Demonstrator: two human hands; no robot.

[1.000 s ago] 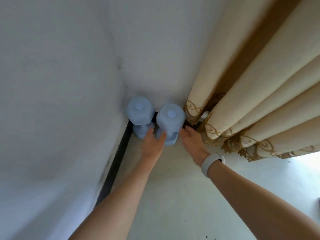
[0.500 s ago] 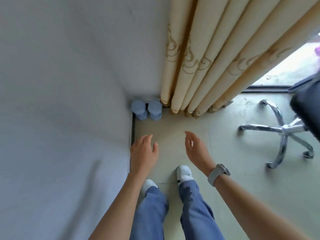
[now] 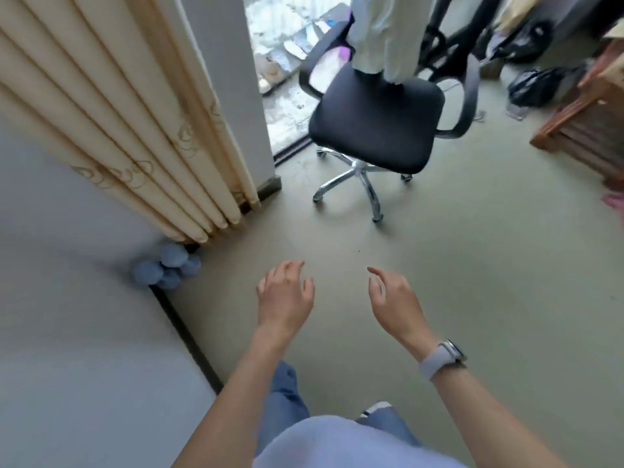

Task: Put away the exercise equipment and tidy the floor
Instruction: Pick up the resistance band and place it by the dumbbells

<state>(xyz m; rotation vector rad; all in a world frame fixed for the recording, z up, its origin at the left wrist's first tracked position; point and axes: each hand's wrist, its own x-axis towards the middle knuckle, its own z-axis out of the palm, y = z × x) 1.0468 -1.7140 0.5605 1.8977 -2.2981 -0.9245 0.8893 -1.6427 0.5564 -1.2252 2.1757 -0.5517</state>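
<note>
A: Here, where do the dumbbells (image 3: 167,269) stand?

B: At the left of the frame, in the corner where the two walls meet, just below the hem of the curtain (image 3: 141,136). They are pale blue and stand together, touching, on the floor (image 3: 472,282) beside the dark skirting.

A: And the hands?

B: The left hand (image 3: 285,297) and the right hand (image 3: 393,302) hang over bare floor at lower centre, well apart from the dumbbells. Both have fingers loosely spread and slightly curved; neither holds anything. A pale watch (image 3: 440,358) sits on the right wrist.

A: How would the dumbbells handle, if moved again?

B: Judged by their form, they are rigid and dense for their size, with a matt coating that should not slip. The sensible grip is round the narrow bar between the two heads, though that bar is hard to make out here. Set on end, they may tip if nudged.

A: Any containers?

B: No box or bin for equipment shows. A wooden crate-like frame (image 3: 587,130) sits at the right edge; its contents cannot be seen. The office chair (image 3: 374,123), upper centre, carries a pale garment (image 3: 381,28) over its back.

A: The stage of the task?

B: The dumbbells look stowed; the floor probably remains to be tidied.
</note>
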